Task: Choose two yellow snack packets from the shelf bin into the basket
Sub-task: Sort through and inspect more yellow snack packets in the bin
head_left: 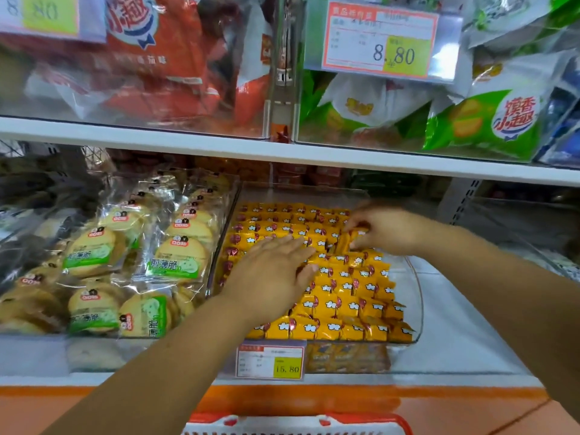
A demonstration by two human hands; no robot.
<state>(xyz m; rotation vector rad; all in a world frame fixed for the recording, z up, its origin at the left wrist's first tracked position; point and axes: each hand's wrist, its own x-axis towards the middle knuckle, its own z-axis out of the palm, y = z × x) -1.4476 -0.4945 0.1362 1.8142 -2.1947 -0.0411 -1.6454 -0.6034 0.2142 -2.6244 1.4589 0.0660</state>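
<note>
Head view: right hand [386,230] pinches a small yellow foil snack packet [343,243]; flat-fingered left hand [270,274] beside it should steady neighbouring packets [345,306].

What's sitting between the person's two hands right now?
In the head view, only yellow packets in the bin lie between the flat left hand and the right hand, which pinches one packet.
</note>
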